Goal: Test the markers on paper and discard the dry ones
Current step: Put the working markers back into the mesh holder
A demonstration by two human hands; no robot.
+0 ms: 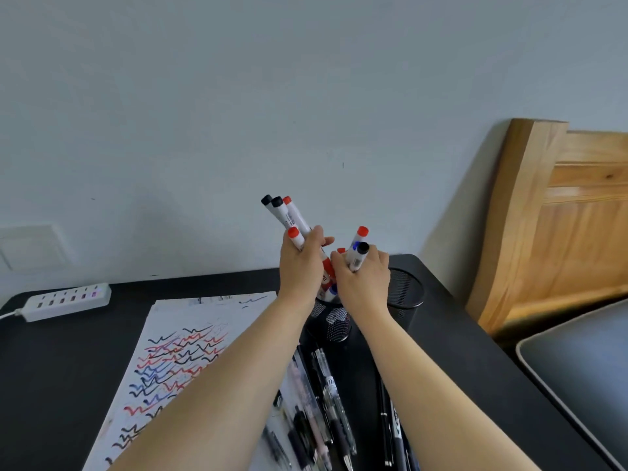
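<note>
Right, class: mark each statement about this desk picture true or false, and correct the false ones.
1. The left hand holds several markers. True.
2. The paper is blank. False: it is covered with red, blue and black squiggles.
3. The right hand is empty. False: it grips markers too.
4. Two mesh cups stand on the desk. True.
5. The power strip lies on the paper. False: it lies on the desk, beyond the paper's left corner.

Both bare forearms are reaching up toward frame centre; the left hand (300, 263) and right hand (362, 277) are curling, nearly touching.
</note>
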